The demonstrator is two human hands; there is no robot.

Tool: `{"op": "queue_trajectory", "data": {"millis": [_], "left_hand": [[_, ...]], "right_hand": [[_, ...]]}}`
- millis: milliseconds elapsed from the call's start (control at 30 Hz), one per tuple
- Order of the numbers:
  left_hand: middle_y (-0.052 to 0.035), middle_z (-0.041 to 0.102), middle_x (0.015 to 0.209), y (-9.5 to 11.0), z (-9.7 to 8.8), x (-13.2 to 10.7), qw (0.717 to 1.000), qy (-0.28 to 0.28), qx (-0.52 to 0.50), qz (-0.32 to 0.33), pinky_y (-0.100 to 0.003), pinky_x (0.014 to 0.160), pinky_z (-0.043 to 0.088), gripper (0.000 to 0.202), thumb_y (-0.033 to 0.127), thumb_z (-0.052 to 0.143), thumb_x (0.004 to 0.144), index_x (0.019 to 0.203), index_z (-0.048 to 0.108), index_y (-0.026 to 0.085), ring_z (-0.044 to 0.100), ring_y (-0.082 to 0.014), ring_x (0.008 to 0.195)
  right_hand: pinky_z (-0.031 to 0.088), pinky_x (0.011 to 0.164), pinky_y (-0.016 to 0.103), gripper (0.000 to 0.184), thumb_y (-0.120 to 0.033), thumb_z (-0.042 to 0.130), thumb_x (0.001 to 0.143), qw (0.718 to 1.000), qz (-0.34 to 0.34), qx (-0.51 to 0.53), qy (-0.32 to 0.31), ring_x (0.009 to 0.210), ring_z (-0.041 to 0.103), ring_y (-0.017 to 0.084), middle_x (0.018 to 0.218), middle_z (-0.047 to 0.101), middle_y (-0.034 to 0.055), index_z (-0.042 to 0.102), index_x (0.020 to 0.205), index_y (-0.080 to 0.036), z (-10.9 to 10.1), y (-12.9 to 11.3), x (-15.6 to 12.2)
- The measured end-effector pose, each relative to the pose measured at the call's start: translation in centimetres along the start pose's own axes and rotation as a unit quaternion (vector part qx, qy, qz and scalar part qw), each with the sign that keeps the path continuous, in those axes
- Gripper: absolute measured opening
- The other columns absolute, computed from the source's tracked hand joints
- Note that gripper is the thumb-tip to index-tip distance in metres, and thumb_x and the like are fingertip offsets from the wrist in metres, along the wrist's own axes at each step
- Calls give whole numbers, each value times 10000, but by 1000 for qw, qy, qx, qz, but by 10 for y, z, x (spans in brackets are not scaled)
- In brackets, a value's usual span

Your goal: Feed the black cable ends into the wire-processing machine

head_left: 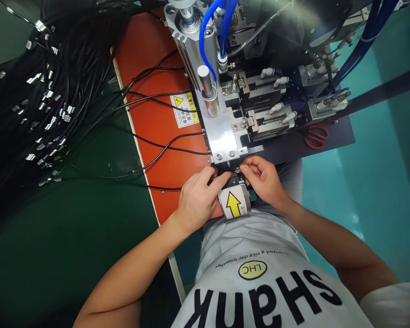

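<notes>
— Hands first: how are they placed?

— By the right hand (262,180), the wire (238,171) is pinched between thumb and forefinger. The left hand (198,196) is curled at its other side, thumb and forefinger kept narrow; whether anything is gripped there cannot be told.

— And where is the wire held?

— Between the two hands, just beside the near end of the press (222,132), at a small black fixture (234,181) partly hidden by fingers.

— Can any writing be read?

— On the shirt (222,237), "SHANK" is printed large, with "LHC" in a yellow oval and "Enjoyed a nice day together", all upside down as viewed. Near the hands, a label (233,202) is marked with a yellow arrow, pointed away from the wearer, and small Chinese characters.

— Anything on the red plate (150,114)?

— A warning sticker (183,116) is seen, with a yellow triangle and Chinese characters; it is crossed by a black cable (164,101).

— What else is seen?

— Red-handled scissors (316,136) are laid beyond the right hand; silver-tipped cables (89,59) are heaped at left.
</notes>
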State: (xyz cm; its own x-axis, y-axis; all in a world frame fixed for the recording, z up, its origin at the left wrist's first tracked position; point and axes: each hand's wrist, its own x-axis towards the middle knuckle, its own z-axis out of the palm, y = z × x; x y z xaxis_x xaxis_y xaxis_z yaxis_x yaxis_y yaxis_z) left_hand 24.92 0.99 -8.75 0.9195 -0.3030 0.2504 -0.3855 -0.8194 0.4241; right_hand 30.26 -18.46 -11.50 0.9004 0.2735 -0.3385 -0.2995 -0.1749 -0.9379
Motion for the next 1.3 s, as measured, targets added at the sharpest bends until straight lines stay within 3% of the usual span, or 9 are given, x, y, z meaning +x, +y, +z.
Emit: {"op": "queue_trajectory", "data": {"millis": [167, 367, 533, 600, 733, 867, 1033, 1167, 1300], "left_hand": [[-90, 571, 920, 1, -1, 1, 1000, -2, -5, 0, -263, 646, 475, 318, 112, 429, 938, 1155, 654, 170, 557, -153, 778], [-86, 565, 923, 0, 0, 1, 1000, -7, -8, -4, -261, 644, 479, 328, 105, 411, 941, 1157, 645, 185, 563, -150, 781], [-93, 576, 955, 3, 0, -1, 999, -9, -25, -24, -292, 736, 520, 266, 132, 442, 947, 1161, 593, 179, 593, -187, 910], [-103, 590, 979, 6, 0, -2, 998, -10, -33, -47, -318, 795, 528, 211, 154, 466, 948, 1132, 568, 159, 589, -198, 936], [-105, 595, 975, 10, -2, -2, 997, -14, -40, -66, -325, 789, 524, 168, 143, 449, 956, 1080, 562, 148, 578, -192, 905], [-92, 578, 976, 7, -2, -2, 997, 15, -49, -60, -323, 784, 516, 154, 140, 465, 950, 1049, 579, 170, 573, -187, 913], [-118, 579, 1010, 1, 4, -5, 999, 32, -7, -9, -341, 778, 498, 212, 106, 487, 929, 1116, 570, 161, 562, -206, 945], [-125, 591, 1016, -3, 6, -7, 999, 31, 10, 3, -342, 769, 473, 230, 101, 485, 925, 1127, 577, 158, 557, -209, 938], [-126, 600, 1025, -4, 7, -8, 999, 34, 26, 11, -339, 757, 450, 251, 112, 474, 937, 1158, 577, 169, 561, -213, 948]], "right_hand": [[441, 530, 255, 253, -443, 654, 866, 999, 15, 31, 9, 546, 520, 107, 687, 577, -19, 598, 877, -196, -6, 1, -4], [461, 650, 280, 174, -362, 667, 865, 996, -60, -58, 44, 647, 528, 115, 784, 605, 7, 641, 824, -196, -3, -5, -15], [433, 532, 258, 244, -419, 689, 834, 997, 50, 40, -51, 542, 507, 107, 646, 560, -27, 610, 818, -189, -9, -4, -4], [432, 516, 256, 257, -436, 688, 831, 996, 60, 34, -62, 528, 501, 103, 673, 586, -17, 615, 816, -190, -13, -3, -2], [458, 569, 285, 216, -410, 646, 876, 997, -14, -78, -22, 569, 529, 118, 793, 645, 15, 681, 934, -205, -19, -7, -6], [480, 691, 318, 179, -323, 626, 899, 976, -111, -183, 30, 636, 550, 133, 876, 659, 36, 727, 1004, -220, -13, -19, -10], [442, 608, 302, 112, -296, 656, 873, 969, -139, -197, 56, 549, 489, 108, 830, 644, 18, 722, 915, -216, -3, -25, -9], [445, 631, 303, 86, -255, 629, 876, 969, -145, -188, 70, 574, 514, 118, 773, 623, 11, 671, 821, -204, -6, -21, -8], [440, 621, 299, 123, -326, 631, 886, 975, -119, -180, 54, 559, 496, 130, 626, 548, -21, 675, 875, -211, -6, -19, -7]]}}
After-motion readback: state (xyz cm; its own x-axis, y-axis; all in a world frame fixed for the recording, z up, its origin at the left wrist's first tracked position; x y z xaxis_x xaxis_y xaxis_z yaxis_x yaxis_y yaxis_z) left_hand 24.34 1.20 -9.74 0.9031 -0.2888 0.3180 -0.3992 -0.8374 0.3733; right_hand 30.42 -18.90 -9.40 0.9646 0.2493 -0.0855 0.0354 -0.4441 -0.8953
